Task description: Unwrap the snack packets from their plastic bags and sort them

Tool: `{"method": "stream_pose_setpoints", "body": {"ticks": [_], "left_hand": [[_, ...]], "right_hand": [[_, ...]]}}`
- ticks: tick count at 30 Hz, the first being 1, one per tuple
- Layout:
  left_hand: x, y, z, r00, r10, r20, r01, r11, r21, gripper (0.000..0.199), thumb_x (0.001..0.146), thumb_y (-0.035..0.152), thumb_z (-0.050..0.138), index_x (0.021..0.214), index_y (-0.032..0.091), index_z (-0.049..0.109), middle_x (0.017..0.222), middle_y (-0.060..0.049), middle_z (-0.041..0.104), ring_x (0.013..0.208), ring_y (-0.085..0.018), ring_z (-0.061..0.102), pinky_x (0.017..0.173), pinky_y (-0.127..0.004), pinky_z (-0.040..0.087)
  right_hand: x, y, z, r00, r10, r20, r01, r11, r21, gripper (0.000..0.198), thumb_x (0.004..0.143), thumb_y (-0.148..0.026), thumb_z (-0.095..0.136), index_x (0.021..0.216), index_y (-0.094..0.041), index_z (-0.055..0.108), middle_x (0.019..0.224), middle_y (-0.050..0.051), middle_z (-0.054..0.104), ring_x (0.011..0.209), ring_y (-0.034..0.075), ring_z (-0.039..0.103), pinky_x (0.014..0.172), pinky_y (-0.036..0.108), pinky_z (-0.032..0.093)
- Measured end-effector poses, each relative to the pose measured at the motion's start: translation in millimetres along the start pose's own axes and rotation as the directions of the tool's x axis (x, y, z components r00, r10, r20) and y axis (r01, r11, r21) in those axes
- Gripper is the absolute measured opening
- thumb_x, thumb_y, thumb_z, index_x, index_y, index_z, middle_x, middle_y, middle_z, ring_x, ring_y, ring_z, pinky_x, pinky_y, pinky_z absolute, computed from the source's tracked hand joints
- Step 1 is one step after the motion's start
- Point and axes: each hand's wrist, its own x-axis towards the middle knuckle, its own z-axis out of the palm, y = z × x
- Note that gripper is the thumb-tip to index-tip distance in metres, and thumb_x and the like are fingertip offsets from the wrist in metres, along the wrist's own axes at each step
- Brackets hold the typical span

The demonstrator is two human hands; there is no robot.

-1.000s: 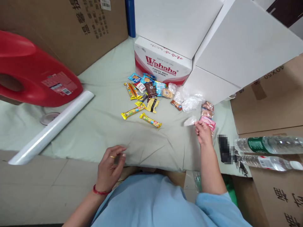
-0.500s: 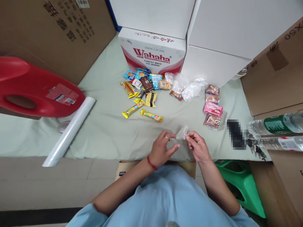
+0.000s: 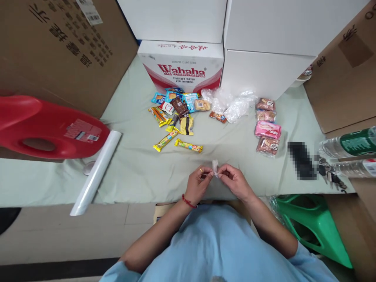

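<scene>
Between my two hands is a small clear plastic bag (image 3: 215,166), bunched up above the near part of the cloth-covered table. My left hand (image 3: 200,182), with a ring and a red bracelet, pinches its lower left side. Thumb and forefinger of my right hand (image 3: 235,181) pinch it from the right. What is inside the bag, if anything, is too small to tell. Just beyond my hands lie two yellow snack bars (image 3: 188,146). Behind them is a pile of wrapped snacks (image 3: 179,105), with crumpled clear plastic bags (image 3: 235,105) to its right.
A column of wrapped wafer packs (image 3: 268,129) lies right, near a blurred dark object (image 3: 302,160), keys (image 3: 331,176) and water bottles (image 3: 355,147). At left are a red jug (image 3: 55,129) and a white roll (image 3: 96,172). A Wahaha carton (image 3: 180,66) stands behind. A green stool (image 3: 320,223) is below right.
My left hand has moved in and now pinches the bag together with the right hand. The bag has gone from spread out to bunched and narrow. The camera view has shifted slightly.
</scene>
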Motion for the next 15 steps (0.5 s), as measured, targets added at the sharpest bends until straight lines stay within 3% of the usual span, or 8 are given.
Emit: {"method": "stream_pose_setpoints", "body": {"ticks": [4,8,11,15], "left_hand": [[-5,-1,-3,0.981,0.191,0.027,-0.192,0.964,0.184,0.018,0.094,0.033,0.059,0.083,0.022,0.068,0.083,-0.005,0.068,0.079,-0.018,0.061,0.074,-0.031,0.047],[-9,-1,-5,0.944,0.318,0.085,-0.329,0.898,0.291,0.017,0.096,0.028,0.055,0.089,0.023,0.069,0.095,-0.008,0.071,0.091,-0.021,0.062,0.085,-0.035,0.047],[-9,-7,-12,0.965,0.26,0.04,-0.262,0.941,0.215,0.017,0.096,0.031,0.055,0.086,0.022,0.066,0.09,-0.006,0.069,0.086,-0.019,0.061,0.081,-0.032,0.047],[-7,-18,-29,0.999,-0.008,-0.048,0.008,1.0,-0.014,0.026,0.09,0.045,0.065,0.082,0.02,0.063,0.078,-0.001,0.063,0.074,-0.015,0.055,0.071,-0.027,0.044]], "right_hand": [[1,2,-2,0.999,0.043,0.02,-0.043,0.999,-0.005,0.037,0.091,-0.059,0.064,0.086,-0.023,0.068,0.066,-0.003,0.051,0.061,0.013,0.044,0.058,0.025,0.035],[8,1,2,1.0,0.027,0.001,-0.027,1.0,0.003,0.036,0.084,-0.058,0.072,0.083,-0.022,0.067,0.071,-0.002,0.057,0.065,0.012,0.047,0.061,0.025,0.037],[13,0,4,0.997,0.073,-0.005,-0.073,0.994,0.075,0.037,0.081,-0.058,0.076,0.079,-0.022,0.066,0.063,-0.004,0.051,0.058,0.011,0.042,0.055,0.024,0.033],[12,1,-2,0.991,0.134,0.022,-0.136,0.968,0.213,0.038,0.079,-0.055,0.079,0.075,-0.021,0.063,0.059,-0.005,0.047,0.055,0.01,0.039,0.053,0.023,0.031]]}}
